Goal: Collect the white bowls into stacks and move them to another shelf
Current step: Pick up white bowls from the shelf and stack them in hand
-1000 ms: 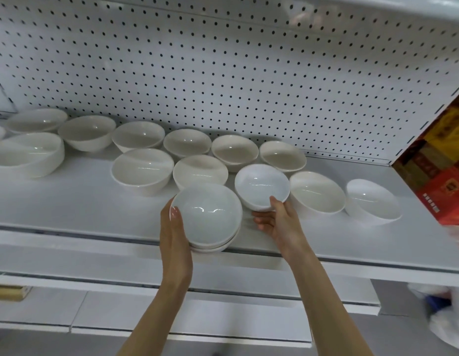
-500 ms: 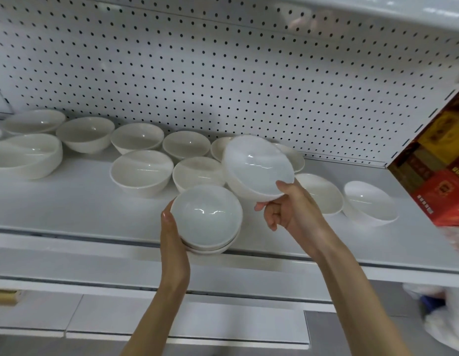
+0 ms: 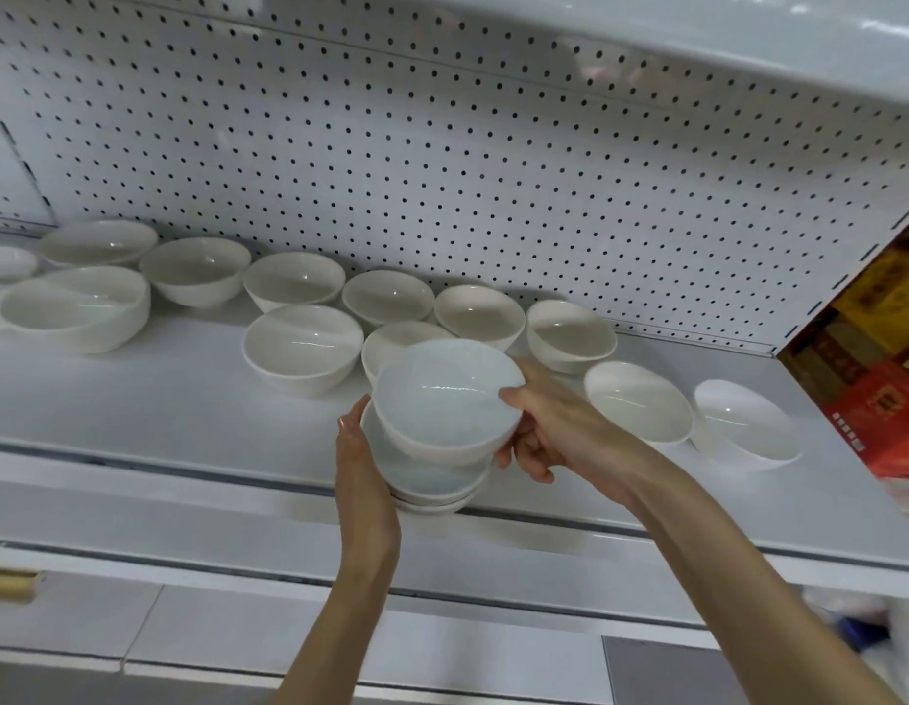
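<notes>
A wide bowl [image 3: 81,310] sits at the far left of the white shelf [image 3: 137,399], with a small dish [image 3: 4,264] just beside it, cut off by the frame edge. A back row of white bowls [image 3: 293,282] runs rightward along the foot of the pegboard wall [image 3: 442,170], all upright. In front of that row stands a single bowl [image 3: 302,348]. Next to it is another bowl [image 3: 391,340], half hidden behind the one in the air.

The left hand [image 3: 363,480] is at the front lip of the shelf. Its grip wraps the left side of a short stack [image 3: 432,488] of nested bowls, thumb up against the rim. Whether the stack rests on the shelf or is lifted cannot be told.

Directly above the stack is the lifted bowl [image 3: 447,399], tilted and covering most of the stack's top; contact between them cannot be judged. The right hand [image 3: 559,429] has it in a closed grip, thumb over the right rim and fingers curled under the base.

Right of that hand, two loose bowls [image 3: 638,402] stand apart on the shelf. Past the shelf end are red and brown boxes [image 3: 880,358].
</notes>
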Demonstrator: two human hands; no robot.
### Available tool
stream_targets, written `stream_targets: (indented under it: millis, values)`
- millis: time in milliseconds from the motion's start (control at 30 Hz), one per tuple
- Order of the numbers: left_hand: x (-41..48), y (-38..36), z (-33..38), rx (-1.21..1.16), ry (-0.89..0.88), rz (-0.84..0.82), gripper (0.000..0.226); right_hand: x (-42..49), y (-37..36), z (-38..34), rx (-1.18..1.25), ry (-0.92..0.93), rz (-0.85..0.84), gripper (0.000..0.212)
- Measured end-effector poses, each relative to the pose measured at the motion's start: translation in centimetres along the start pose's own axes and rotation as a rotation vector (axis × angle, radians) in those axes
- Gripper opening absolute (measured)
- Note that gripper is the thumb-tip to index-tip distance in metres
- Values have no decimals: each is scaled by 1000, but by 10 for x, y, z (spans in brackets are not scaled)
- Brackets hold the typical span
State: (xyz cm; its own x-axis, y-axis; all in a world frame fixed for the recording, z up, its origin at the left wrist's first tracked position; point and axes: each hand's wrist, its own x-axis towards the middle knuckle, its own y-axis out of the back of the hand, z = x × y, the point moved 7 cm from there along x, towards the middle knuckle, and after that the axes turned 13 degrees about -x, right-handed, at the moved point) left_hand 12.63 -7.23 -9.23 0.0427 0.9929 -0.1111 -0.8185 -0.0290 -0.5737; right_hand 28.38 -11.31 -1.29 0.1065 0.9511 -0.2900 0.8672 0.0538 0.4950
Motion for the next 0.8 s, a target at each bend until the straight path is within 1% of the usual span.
stream_targets:
  millis: [200, 233, 300, 333, 467, 600, 733, 800]
  values:
    - [-2, 1, 2, -19, -40, 63, 70, 1, -5, 4, -88, -39, -31, 31]
    - [-3, 0, 2, -18, -47, 81, 66, 1, -5, 5, -98, -45, -33, 32]
    - [-3, -1, 3, -16, -72, 112, 50, 2, -6, 6, -115, -52, -33, 34]
    - [-3, -2, 3, -19, -87, 130, 47, 2, -7, 6, -121, -56, -32, 35]
    - [-7, -4, 6, -79, -162, 174, 64, 3, -9, 8, -133, -63, -20, 36]
    - [-6, -3, 5, -93, -167, 209, 54, 6, -9, 9, -127, -58, -20, 36]
    - [-4, -1, 1, -91, -168, 222, 64, 8, -9, 11, -79, -50, -5, 35]
    - [-4, 0, 1, -103, -163, 229, 61, 9, -9, 12, -41, -38, 5, 35]
